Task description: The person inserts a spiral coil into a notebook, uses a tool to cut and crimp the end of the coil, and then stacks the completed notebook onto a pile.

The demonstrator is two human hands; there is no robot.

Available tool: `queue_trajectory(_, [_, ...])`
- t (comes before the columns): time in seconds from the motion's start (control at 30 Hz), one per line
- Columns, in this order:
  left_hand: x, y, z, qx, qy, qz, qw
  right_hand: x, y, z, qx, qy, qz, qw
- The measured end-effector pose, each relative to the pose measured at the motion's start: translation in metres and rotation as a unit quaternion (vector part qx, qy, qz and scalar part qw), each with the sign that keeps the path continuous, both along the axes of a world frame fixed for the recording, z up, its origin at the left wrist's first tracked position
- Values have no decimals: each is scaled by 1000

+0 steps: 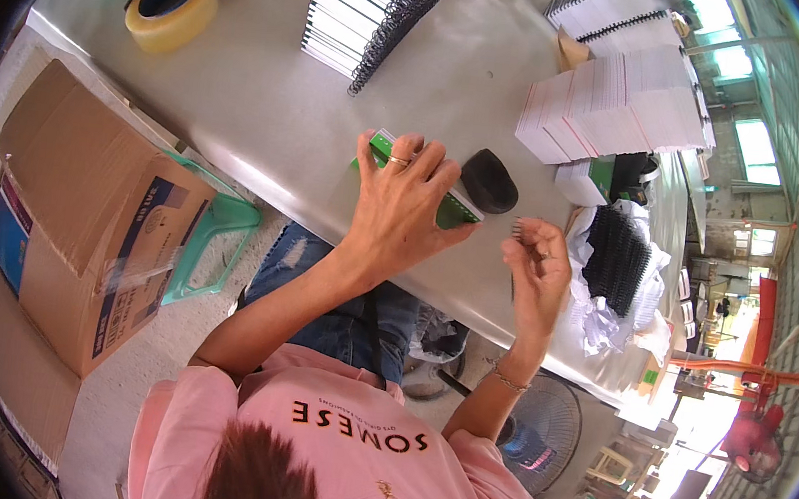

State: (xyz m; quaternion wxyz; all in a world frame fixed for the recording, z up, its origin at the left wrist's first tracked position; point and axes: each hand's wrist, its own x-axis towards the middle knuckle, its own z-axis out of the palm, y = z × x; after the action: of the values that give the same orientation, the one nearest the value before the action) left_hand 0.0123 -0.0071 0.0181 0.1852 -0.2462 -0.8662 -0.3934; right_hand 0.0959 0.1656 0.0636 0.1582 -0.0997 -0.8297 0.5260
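My left hand (400,197) is closed over a small stack with a green cover (458,211), pressing it on the grey table (270,93). A row of punched holes runs along the stack's edge. To the right, my right hand (540,258) is raised with thumb and fingers pinched together on a short black binding coil (517,228), only part of which shows. Between the hands, just beyond the stack, lies a black rounded object (490,181) whose kind I cannot make out.
Spiral-bound notebooks (355,14) stand at the far middle. Tall paper stacks (615,107) rise at the right, near black coils (616,261) in white wrapping. A yellow tape roll (173,21) lies far left. A cardboard box (104,221) sits on a green stool (218,232) left of the table.
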Motion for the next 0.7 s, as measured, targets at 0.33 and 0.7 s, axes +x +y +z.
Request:
queue_trajectory(0.33, [-3, -6, 4, -19, -30, -24, 999, -11, -17, -7, 111, -56, -20, 992])
queue_trajectory(0.7, [-4, -7, 11, -61, -75, -32, 995, -16, -28, -2, 143, -69, -22, 987])
